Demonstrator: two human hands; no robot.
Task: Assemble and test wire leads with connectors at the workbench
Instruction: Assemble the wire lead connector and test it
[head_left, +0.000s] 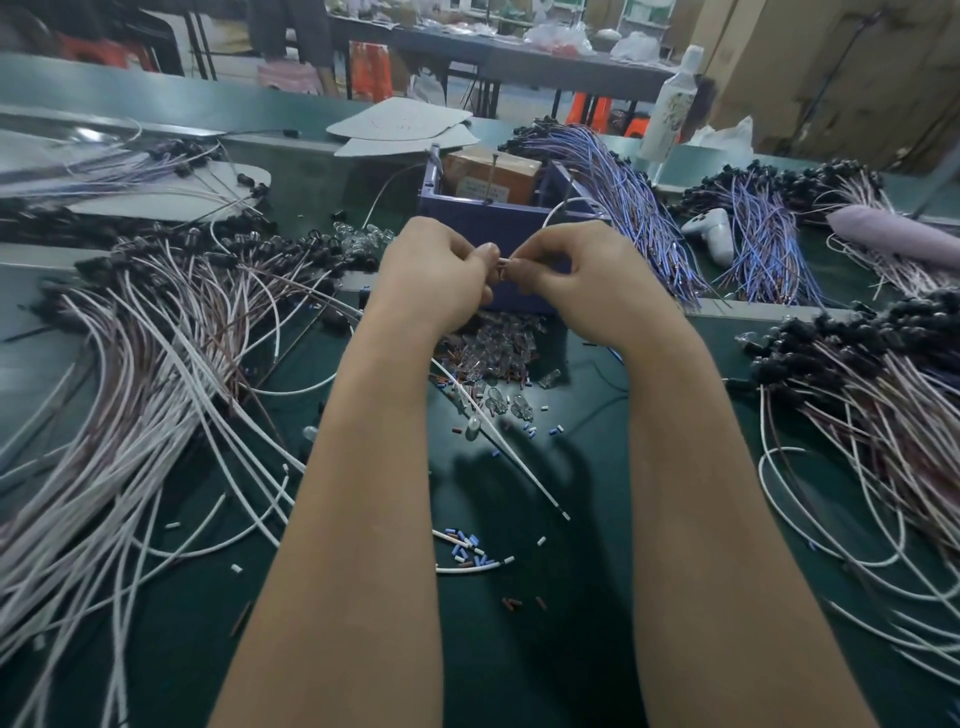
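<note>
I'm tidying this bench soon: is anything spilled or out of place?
Yes. Tiny blue and red sleeve bits lie scattered over the green mat, spreading from the clear bulb pile by the purple bin. A white controller-like gadget sits among the blue-wire bundles, odd here.

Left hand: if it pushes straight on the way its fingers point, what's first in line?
The left hand points at the right hand; the small part both pinch comes first, apparently in contact.

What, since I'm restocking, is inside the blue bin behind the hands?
A cardboard box with a white label and a thin upright rod in front of it. The blue bin's front wall, the left hand and right hand hide its lower part and bottom.
</note>
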